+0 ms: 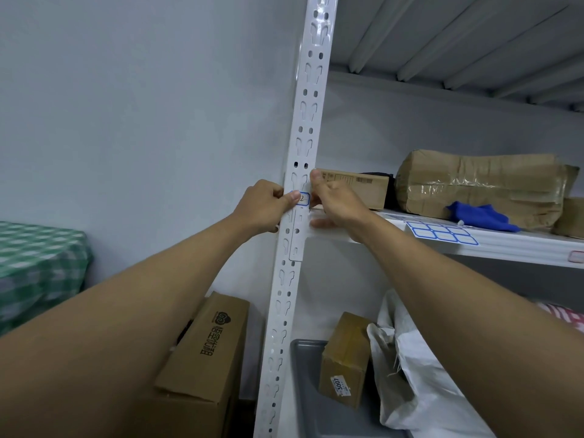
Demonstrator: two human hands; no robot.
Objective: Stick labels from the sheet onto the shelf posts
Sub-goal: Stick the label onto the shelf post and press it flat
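At the far left, a green-and-white checked cloth (pixel 38 263) drapes over something against the grey wall. Right of it, low down, a tall brown cardboard box (pixel 205 358) with a black printed logo stands on the floor just beside the foot of the shelf post (pixel 297 184).

The white perforated post runs from the bottom edge to the top of the view, tilting slightly rightward as it rises. The left hand (pixel 265 207) is curled around the post's left edge, its thumb pressed flat on a small blue-bordered label (pixel 302 198) that lies on the post's front face, at about the level of the middle shelf. The right hand (pixel 335 200) meets the post from the other side: its thumb points upward along the post's right edge, and its fingers curl behind and under the shelf's left corner. Whether those fingers touch the label cannot be seen.

On the middle shelf (pixel 505 248), a flat brown carton (pixel 360 188) sits behind the right hand near the left end. Further right, the label sheet (pixel 442 233), with blue-outlined blank labels, lies along the shelf's front edge. Behind it rest a bulky tape-wrapped parcel (pixel 480 184) and a blue cloth (pixel 483 216).

Below, a grey tray (pixel 306 390) holds a small brown box (pixel 344 361) bearing a white sticker, and a white woven bag (pixel 420 374) leans to its right.
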